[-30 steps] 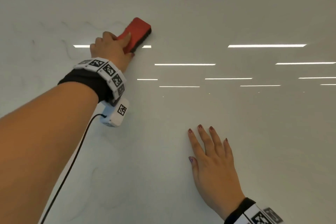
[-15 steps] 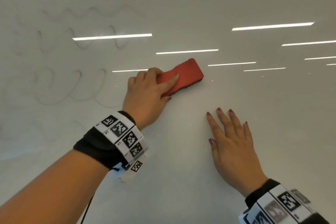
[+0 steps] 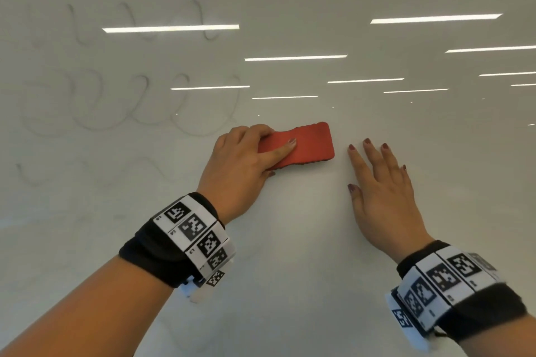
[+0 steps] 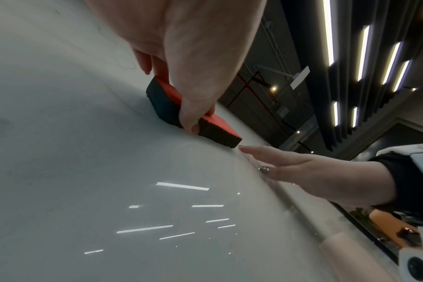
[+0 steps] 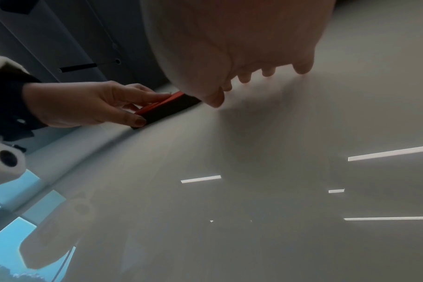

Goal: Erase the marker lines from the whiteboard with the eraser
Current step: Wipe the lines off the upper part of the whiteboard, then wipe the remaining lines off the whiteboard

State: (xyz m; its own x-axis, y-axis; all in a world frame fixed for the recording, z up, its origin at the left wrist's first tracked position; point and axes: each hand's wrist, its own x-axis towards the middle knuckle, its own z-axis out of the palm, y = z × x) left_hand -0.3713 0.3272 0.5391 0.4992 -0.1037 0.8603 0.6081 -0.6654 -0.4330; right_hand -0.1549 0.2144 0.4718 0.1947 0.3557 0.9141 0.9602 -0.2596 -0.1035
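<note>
A red eraser (image 3: 307, 145) with a dark felt underside (image 4: 167, 106) lies flat against the whiteboard (image 3: 290, 240). My left hand (image 3: 246, 165) grips its left end, thumb along the lower edge and fingers over the top. My right hand (image 3: 383, 188) lies flat on the board just right of the eraser, fingers straight and spread, holding nothing. Faint grey wavy marker traces (image 3: 130, 101) cover the board's upper left. In the right wrist view the eraser (image 5: 167, 106) and the left hand (image 5: 85, 106) show side-on, with the right hand's fingertips (image 5: 302, 68) on the board.
Bright ceiling-light reflections (image 3: 171, 28) streak across the glossy board. The board's right edge (image 4: 302, 209) runs close past my right hand in the left wrist view. Dark ceiling slats with strip lights (image 4: 362, 53) hang beyond it.
My left hand has dragged the eraser down and to the right, from the board's upper left to just beside my right hand. The right hand has stayed flat on the board.
</note>
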